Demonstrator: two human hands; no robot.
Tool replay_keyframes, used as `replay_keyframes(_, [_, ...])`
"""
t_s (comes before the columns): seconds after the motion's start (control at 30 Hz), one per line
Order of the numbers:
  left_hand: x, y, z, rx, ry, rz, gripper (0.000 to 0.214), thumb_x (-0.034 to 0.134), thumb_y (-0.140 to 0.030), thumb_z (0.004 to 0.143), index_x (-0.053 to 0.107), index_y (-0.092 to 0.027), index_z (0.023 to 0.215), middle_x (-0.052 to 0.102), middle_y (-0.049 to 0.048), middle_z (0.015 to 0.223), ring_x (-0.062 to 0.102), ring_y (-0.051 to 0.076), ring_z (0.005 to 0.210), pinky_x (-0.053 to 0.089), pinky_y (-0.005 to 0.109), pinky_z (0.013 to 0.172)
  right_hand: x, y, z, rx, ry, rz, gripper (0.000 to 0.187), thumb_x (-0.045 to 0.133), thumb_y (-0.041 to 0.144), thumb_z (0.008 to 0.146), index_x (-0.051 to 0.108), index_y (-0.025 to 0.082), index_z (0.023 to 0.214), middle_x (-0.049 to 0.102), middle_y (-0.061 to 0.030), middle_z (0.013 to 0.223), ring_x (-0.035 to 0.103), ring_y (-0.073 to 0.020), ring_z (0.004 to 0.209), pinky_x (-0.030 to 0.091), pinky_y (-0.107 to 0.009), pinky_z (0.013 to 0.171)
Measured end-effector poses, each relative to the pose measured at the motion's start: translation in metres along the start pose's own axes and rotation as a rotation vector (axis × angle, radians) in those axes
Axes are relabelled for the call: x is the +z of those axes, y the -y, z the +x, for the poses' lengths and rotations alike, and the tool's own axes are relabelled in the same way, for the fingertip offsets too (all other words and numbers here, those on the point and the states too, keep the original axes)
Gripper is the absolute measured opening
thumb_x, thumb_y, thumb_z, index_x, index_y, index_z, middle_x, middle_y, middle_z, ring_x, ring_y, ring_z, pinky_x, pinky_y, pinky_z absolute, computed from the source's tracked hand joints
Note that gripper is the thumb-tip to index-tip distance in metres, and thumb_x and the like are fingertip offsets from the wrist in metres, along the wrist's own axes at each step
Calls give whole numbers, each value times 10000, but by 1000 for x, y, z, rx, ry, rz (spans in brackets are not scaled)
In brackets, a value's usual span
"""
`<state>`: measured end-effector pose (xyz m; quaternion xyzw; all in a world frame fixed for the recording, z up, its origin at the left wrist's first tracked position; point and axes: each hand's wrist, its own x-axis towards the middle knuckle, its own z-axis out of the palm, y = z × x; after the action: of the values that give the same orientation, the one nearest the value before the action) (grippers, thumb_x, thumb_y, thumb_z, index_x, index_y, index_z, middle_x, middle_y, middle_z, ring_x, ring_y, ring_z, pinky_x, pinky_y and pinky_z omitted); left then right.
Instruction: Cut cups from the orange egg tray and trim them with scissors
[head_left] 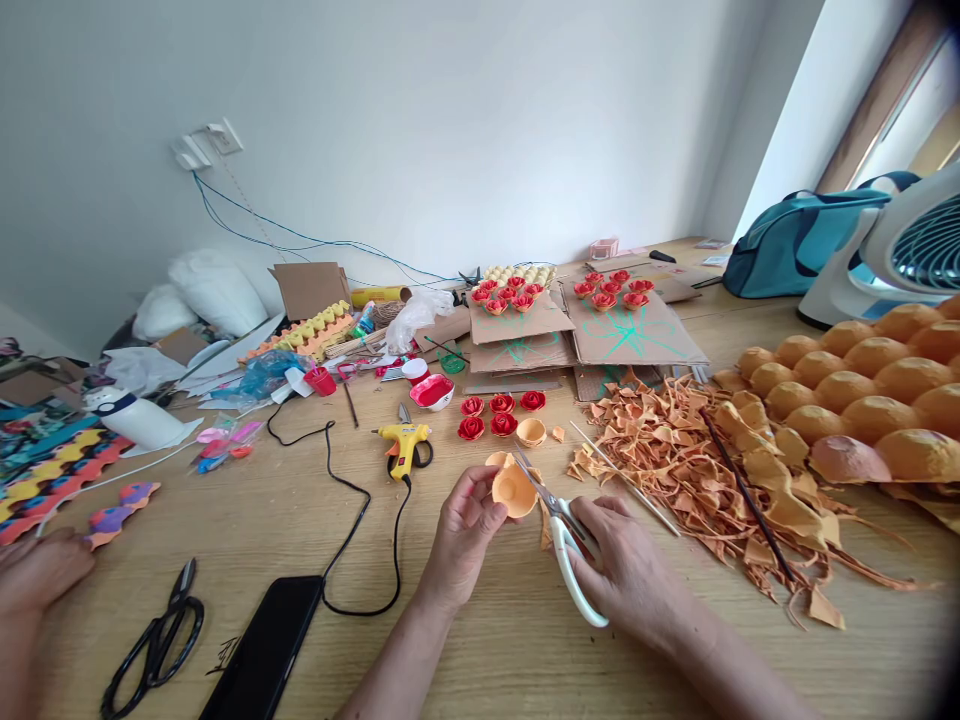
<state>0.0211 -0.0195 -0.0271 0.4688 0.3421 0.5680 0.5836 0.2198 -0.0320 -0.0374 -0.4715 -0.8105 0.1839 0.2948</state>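
My left hand [461, 530] pinches a small orange egg-carton cup [513, 490], holding it up over the wooden table [487, 650]. My right hand [626, 575] grips white-handled scissors [559, 530], whose open blades touch the right rim of the cup. Just beyond the cup lie several finished red paper roses [501, 413] and another cut orange cup [531, 432]. A yellow glue gun [403, 445] rests to the left of them.
Orange carton scraps [675, 450] and thin sticks pile up to the right, beside an orange egg tray [862, 400]. Black scissors [154, 645] and a phone [266, 650] lie near left. Another person's hand [34, 575] rests at far left. Cardboard sheets with roses [585, 320] sit behind.
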Motion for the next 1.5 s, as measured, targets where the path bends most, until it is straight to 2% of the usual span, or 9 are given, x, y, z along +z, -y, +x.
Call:
replay_keyframes(0.17, [0,2,-1,-13,48,23,336,744,-298,806,624,-222,1110,642,59,1058,604,165,928,512,244,744,0,-1,1,-10,8,17,224,447,347,954,386,234,770,596,0,719,536,-171,653,404,-359,790])
replay_keyframes(0.33, [-1,4,-2,-13,21,18,339,732,-320,813,624,-214,1117,646,71,1060,598,184,938,524,269,749,0,-1,0,-10,13,41,219,435,285,944,345,240,750,546,21,665,498,-162,627,408,-346,785])
replay_keyframes(0.43, [-1,5,-2,-25,-6,-9,329,714,-333,829,626,-229,1129,643,68,1096,599,186,941,534,289,770,1,0,-1,-10,12,51,228,439,266,937,336,243,734,522,23,638,470,-163,610,407,-334,747])
replay_keyframes(0.6, [2,4,-2,-48,-18,-73,303,696,-347,845,646,-229,1120,637,70,1153,608,187,961,549,308,790,1,4,-1,24,5,46,286,428,347,966,353,243,711,531,-3,654,491,-187,665,371,-310,649])
replay_keyframes(0.87, [1,4,1,-54,-88,-138,315,721,-358,822,686,-193,1089,650,71,1091,617,168,900,557,292,761,2,4,-2,50,0,76,322,427,378,971,371,238,687,535,-3,639,496,-172,641,351,-283,593])
replay_keyframes(1.03, [0,1,0,-88,-66,-165,376,789,-318,759,683,-202,1101,646,51,1090,609,132,833,546,294,797,5,0,-1,71,-16,85,343,409,387,976,356,237,672,507,6,618,475,-159,612,331,-275,562])
replay_keyframes(1.17, [-1,1,0,-74,-59,-166,361,752,-307,801,663,-205,1136,643,48,1073,601,118,810,539,281,787,3,-1,0,82,-52,93,321,446,356,947,343,241,666,484,17,599,469,-158,607,336,-266,542])
replay_keyframes(1.3, [-4,3,3,-32,-90,-191,327,726,-333,821,652,-224,1121,645,51,1112,616,144,890,537,291,799,-2,1,2,63,-57,106,302,445,357,946,369,239,679,522,9,631,493,-165,635,396,-283,603])
replay_keyframes(1.5, [-5,2,4,17,-137,-209,327,662,-398,864,646,-206,1128,648,76,1155,620,168,926,536,307,803,-5,1,2,44,74,83,237,485,336,938,423,233,734,588,-6,698,559,-189,714,440,-329,741])
